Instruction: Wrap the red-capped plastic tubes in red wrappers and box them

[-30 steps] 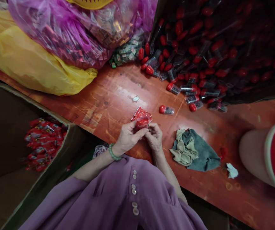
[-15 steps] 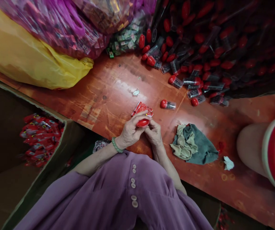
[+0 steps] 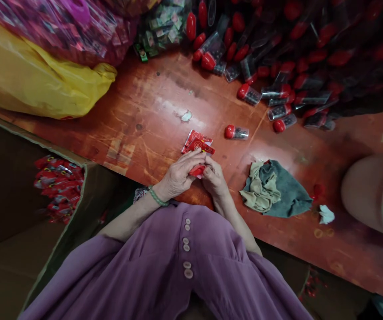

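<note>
Both of my hands meet at the near side of the table, their fingers closed around a small glossy red cap (image 3: 197,170). It resembles the caps on the clear tubes nearby; whether a tube is attached is hidden by my fingers. My left hand (image 3: 177,177), with a green bead bracelet at the wrist, curls over it from the left. From the right, my right hand (image 3: 216,178) pinches it with thumb and fingers. Just beyond the fingertips lie red printed packets (image 3: 196,138). One red-capped clear tube (image 3: 237,132) with dark contents lies on its side farther right.
A heap of red-capped tubes (image 3: 283,91) spreads across the back right. Bulging yellow (image 3: 45,84) and purple bags (image 3: 88,40) fill the back left. An open carton (image 3: 89,186) holds red packaged pieces. Crumpled cloths (image 3: 278,189) and a lidded bucket (image 3: 365,191) stand right on the table (image 3: 138,151).
The camera view has shifted a little. My fingers have closed further over the red cap, so less of it shows, and more of the printed packets is visible.
</note>
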Demonstrator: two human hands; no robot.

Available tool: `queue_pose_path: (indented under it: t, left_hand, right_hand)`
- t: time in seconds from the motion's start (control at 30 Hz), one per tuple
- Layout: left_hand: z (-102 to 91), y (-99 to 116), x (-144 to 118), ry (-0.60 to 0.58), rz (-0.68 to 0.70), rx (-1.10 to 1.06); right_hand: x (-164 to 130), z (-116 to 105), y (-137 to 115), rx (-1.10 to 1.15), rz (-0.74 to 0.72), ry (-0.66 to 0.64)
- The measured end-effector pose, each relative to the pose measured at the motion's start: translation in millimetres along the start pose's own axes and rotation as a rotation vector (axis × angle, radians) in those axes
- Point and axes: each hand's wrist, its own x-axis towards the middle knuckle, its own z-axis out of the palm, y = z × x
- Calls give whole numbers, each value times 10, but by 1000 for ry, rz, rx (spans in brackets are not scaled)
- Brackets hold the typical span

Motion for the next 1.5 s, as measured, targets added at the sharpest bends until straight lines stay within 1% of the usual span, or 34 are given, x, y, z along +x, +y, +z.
queue_pose_path:
  t: [0.1, 0.23, 0.33, 0.47, 0.57, 0.63, 0.7, 0.77, 0.83, 0.93, 1.0, 1.13, 1.2, 1.27, 1.37, 1.5]
  left_hand:
    - [29, -34, 10, 3, 29, 30]
    - [52, -54, 18, 18, 61, 62]
    - [63, -59, 5, 24, 47, 75]
    - [64, -68, -11, -5, 34, 101]
    - [43, -47, 4, -8, -18, 20]
    - [13, 8, 24, 11, -121, -71]
    - [-25, 97, 42, 49, -318, -166]
    - [-62, 207, 60, 97, -529, -283]
    - [-93, 317, 84, 157, -657, -462]
    - [-129, 454, 144, 261, -732, -797]
    - [-157, 520, 186, 301, -774, -967]
    - [-221, 589, 208, 353, -832, -1128]
    - [-241, 598, 183, 357, -864, -1156]
    - [-242, 593, 154, 361, -890, -1160]
    - [-217, 568, 129, 395, -910, -1146]
    - [-171, 522, 137, 443, -932, -1143]
  right_hand:
    - [2, 13, 3, 5, 16, 28]
    - [8, 3, 36, 48, -7, 15]
    - [13, -27, 76, -3, -35, 14]
    - [19, -48, 109, -57, -21, 6]
    - [19, -39, 100, -20, -5, 23]
    - [11, -34, 77, 32, 8, -2]
    - [-9, -30, 40, 66, 36, -90]
    - [-43, -11, -6, 53, 62, -185]
    - [-87, 40, -57, 7, 55, -203]
    - [-152, 163, -127, -88, -25, -113]
    - [-179, 236, -168, -233, -135, -39]
    - [-186, 277, -248, -661, -479, 138]
    - [-176, 263, -289, -819, -613, 189]
    - [-165, 256, -321, -913, -672, 156]
    - [-147, 270, -329, -925, -665, 54]
    - [-114, 292, -268, -891, -668, 53]
